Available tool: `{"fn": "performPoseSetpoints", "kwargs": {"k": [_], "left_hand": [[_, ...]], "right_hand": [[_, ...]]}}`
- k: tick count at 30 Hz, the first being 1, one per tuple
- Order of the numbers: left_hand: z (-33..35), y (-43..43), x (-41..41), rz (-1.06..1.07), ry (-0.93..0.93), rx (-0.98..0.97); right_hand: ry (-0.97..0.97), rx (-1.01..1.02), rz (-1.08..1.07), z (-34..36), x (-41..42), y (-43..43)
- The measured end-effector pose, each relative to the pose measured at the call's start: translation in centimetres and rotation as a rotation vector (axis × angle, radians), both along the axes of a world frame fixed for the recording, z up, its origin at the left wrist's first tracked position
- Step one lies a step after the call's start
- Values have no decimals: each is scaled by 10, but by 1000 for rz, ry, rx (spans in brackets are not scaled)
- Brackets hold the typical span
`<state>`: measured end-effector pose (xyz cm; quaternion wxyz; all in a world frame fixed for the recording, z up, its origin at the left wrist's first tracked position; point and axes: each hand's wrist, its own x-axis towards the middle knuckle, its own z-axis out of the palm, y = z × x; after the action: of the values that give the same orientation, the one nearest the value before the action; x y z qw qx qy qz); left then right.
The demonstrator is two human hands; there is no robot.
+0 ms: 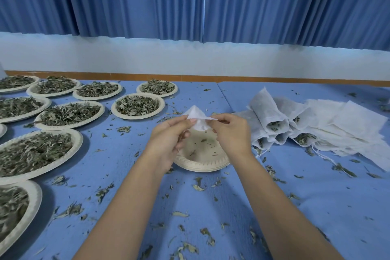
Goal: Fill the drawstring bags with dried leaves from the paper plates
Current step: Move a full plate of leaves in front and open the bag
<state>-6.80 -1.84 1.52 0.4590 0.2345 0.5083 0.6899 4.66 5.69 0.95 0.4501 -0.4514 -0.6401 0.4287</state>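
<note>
Both hands, left hand [168,139] and right hand [230,133], pinched a small white fabric drawstring bag [198,120] above a nearly emptied beige paper plate [200,164] mid-table, evidently spreading its mouth so stray dried leaves would fall onto the plate.

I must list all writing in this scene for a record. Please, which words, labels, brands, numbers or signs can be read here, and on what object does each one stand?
None: no readable text appears anywhere in this view.
The white fabric drawstring bag held by the left hand and right hand is blank.
The round beige paper plate under it bears only an embossed rim pattern.
The blue pleated curtains and blue tablecloth are plain.
</note>
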Motion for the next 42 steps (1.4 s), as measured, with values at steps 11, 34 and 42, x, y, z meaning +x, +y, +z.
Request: {"fn": "performPoseSetpoints", "kwargs": {"k": [11,34,42], "left_hand": [[2,3,-7,57,-143,33],[-11,1,-32,586,802,-35],[-13,31,-114,672,387,-144]], "right_hand": [[515,-822,544,17,-3,-9],[-325,147,342,14,-71,-19],[-16,-312,360,15,-128,27]]}}
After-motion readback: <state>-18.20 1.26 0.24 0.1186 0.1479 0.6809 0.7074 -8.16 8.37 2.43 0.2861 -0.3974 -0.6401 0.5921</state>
